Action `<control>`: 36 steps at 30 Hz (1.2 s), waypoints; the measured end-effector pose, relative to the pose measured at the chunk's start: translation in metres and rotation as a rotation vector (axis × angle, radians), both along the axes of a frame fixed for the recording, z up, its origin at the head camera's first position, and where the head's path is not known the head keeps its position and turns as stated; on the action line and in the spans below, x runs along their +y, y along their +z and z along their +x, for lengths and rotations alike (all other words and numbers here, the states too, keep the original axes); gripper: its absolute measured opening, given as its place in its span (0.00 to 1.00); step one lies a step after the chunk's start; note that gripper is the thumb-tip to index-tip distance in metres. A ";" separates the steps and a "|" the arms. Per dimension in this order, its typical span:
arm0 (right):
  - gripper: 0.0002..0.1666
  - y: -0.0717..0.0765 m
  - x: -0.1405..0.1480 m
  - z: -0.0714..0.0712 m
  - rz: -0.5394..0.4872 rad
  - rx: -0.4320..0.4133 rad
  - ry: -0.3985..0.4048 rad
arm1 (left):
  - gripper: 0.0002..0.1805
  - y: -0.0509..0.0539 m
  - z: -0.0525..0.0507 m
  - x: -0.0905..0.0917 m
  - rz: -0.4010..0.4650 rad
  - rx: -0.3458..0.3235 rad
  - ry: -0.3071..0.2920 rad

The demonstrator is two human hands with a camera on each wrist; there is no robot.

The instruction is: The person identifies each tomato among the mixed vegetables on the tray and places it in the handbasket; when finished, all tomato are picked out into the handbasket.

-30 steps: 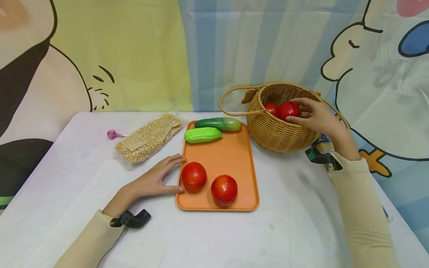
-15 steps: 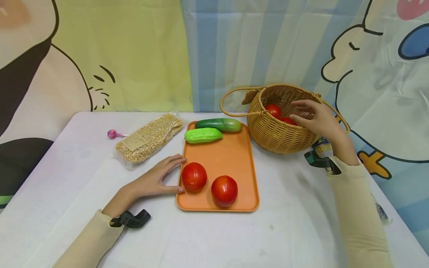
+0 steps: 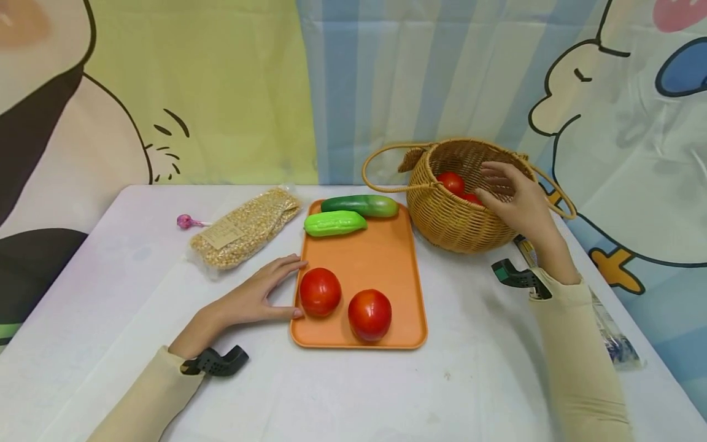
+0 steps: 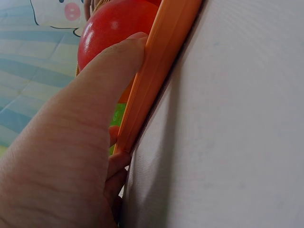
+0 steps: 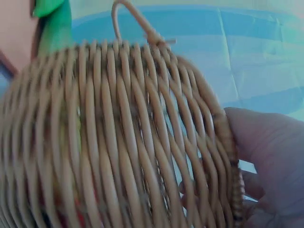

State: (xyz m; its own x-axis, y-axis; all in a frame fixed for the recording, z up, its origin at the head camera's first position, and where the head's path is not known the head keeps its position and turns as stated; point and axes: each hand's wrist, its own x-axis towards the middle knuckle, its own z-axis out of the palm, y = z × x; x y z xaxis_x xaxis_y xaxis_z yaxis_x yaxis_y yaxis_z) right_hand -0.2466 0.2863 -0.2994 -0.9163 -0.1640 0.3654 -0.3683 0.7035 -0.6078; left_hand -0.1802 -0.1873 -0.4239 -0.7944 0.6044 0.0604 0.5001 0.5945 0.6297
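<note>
1. From my head, I look forward and down over tray (image 3: 381, 258) and basket (image 3: 461, 225).
2. My left wrist's close, tilted view skims the tray's edge.
3. My right wrist's faces the basket, close; the head view shares both.

red tomatoes (image 3: 320, 292), orange tray (image 3: 381, 258), bright green vegetable (image 3: 334, 223), dark green cucumber (image 3: 360, 205), tan woven basket (image 3: 458, 224), blue-striped backdrop (image 3: 381, 92)

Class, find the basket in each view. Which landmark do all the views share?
Head: the basket, right of centre, beside the tray's far end.
Left wrist: only a sliver, at the top, left of centre, behind the tomato.
Right wrist: filling the left and centre, beside the right hand.
Shared landmark: the blue-striped backdrop.
</note>
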 end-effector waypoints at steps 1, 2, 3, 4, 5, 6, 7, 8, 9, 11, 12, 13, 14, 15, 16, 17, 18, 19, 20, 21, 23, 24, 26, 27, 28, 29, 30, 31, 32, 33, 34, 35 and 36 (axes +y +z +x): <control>0.29 -0.002 -0.002 0.000 -0.016 0.026 0.004 | 0.48 0.000 0.000 0.000 0.001 0.001 0.001; 0.28 -0.003 -0.004 0.001 -0.035 0.046 0.007 | 0.48 0.000 0.000 0.000 0.003 0.000 0.002; 0.27 -0.005 -0.006 0.002 -0.050 0.072 0.011 | 0.48 0.000 0.000 0.000 0.005 -0.002 0.002; 0.25 -0.008 -0.008 0.003 -0.065 0.096 0.012 | 0.48 0.000 0.000 0.001 0.006 -0.002 0.002; 0.24 -0.010 -0.009 0.004 -0.081 0.118 0.011 | 0.48 0.000 0.000 0.001 0.007 -0.002 0.002; 0.23 -0.012 -0.010 0.005 -0.097 0.140 0.009 | 0.49 -0.001 0.000 0.001 0.009 -0.006 0.003; 0.22 -0.014 -0.012 0.007 -0.114 0.158 0.006 | 0.48 -0.001 -0.001 0.001 0.009 -0.007 0.001; 0.21 -0.015 -0.013 0.008 -0.130 0.176 0.004 | 0.48 -0.002 -0.001 0.001 0.010 -0.009 0.000; 0.21 -0.017 -0.015 0.009 -0.142 0.196 0.005 | 0.48 -0.002 -0.001 0.001 0.008 -0.010 -0.002; 0.20 -0.018 -0.017 0.011 -0.174 0.221 0.015 | 0.48 -0.003 -0.002 0.001 0.006 -0.011 -0.004; 0.20 -0.019 -0.018 0.012 -0.190 0.231 0.026 | 0.48 -0.003 -0.002 0.001 0.006 -0.012 -0.005; 0.19 -0.019 -0.019 0.012 -0.206 0.235 0.036 | 0.48 -0.004 -0.002 0.001 0.005 -0.012 -0.005; 0.19 -0.018 -0.020 0.013 -0.224 0.236 0.049 | 0.48 -0.004 -0.002 0.001 0.003 -0.012 -0.004; 0.19 -0.018 -0.021 0.013 -0.244 0.235 0.066 | 0.48 -0.004 -0.002 0.001 0.003 -0.012 -0.003; 0.19 -0.017 -0.022 0.014 -0.264 0.232 0.085 | 0.48 -0.003 -0.002 0.001 0.003 -0.012 -0.002; 0.19 -0.016 -0.022 0.015 -0.284 0.229 0.105 | 0.49 -0.003 -0.002 0.001 0.003 -0.015 0.002; 0.19 -0.015 -0.023 0.016 -0.300 0.226 0.125 | 0.49 -0.003 -0.001 0.000 0.003 -0.014 0.004; 0.19 -0.014 -0.024 0.017 -0.313 0.223 0.140 | 0.49 -0.003 -0.001 0.000 0.003 -0.015 0.007; 0.19 -0.012 -0.025 0.018 -0.322 0.221 0.156 | 0.49 -0.002 -0.001 0.000 0.001 -0.013 0.008; 0.20 -0.011 -0.026 0.019 -0.327 0.218 0.167 | 0.49 -0.002 0.000 0.000 0.000 -0.017 0.012; 0.20 -0.010 -0.027 0.022 -0.334 0.213 0.182 | 0.49 -0.002 0.000 0.000 -0.002 -0.022 0.015; 0.21 -0.009 -0.028 0.022 -0.338 0.215 0.194 | 0.49 -0.002 0.000 0.000 -0.003 -0.024 0.016; 0.21 -0.009 -0.029 0.023 -0.361 0.223 0.231 | 0.49 -0.002 0.000 0.000 -0.004 -0.020 0.012; 0.21 -0.009 -0.029 0.024 -0.375 0.225 0.256 | 0.48 -0.002 0.000 0.000 -0.002 -0.021 0.012; 0.21 -0.008 -0.030 0.024 -0.393 0.225 0.288 | 0.48 -0.002 0.000 0.000 -0.002 -0.017 0.010; 0.21 -0.008 -0.031 0.024 -0.409 0.227 0.324 | 0.48 -0.002 0.000 0.000 0.000 -0.014 0.008; 0.20 -0.009 -0.032 0.024 -0.425 0.223 0.364 | 0.48 -0.002 0.000 0.000 -0.001 -0.009 0.005; 0.19 -0.009 -0.033 0.025 -0.436 0.215 0.400 | 0.48 -0.002 0.000 0.000 -0.001 -0.007 0.004; 0.18 -0.009 -0.034 0.025 -0.442 0.205 0.436 | 0.48 -0.002 0.000 0.000 -0.001 -0.006 0.005; 0.18 -0.010 -0.035 0.025 -0.442 0.191 0.467 | 0.48 -0.002 -0.001 0.000 -0.002 -0.008 0.007; 0.18 -0.011 -0.037 0.025 -0.440 0.179 0.496 | 0.48 -0.002 -0.001 0.000 -0.004 -0.005 0.006; 0.18 -0.012 -0.038 0.024 -0.433 0.170 0.521 | 0.48 -0.002 -0.001 0.000 -0.004 -0.003 0.006; 0.18 -0.013 -0.039 0.024 -0.421 0.161 0.542 | 0.48 -0.002 -0.001 0.000 -0.004 -0.002 0.004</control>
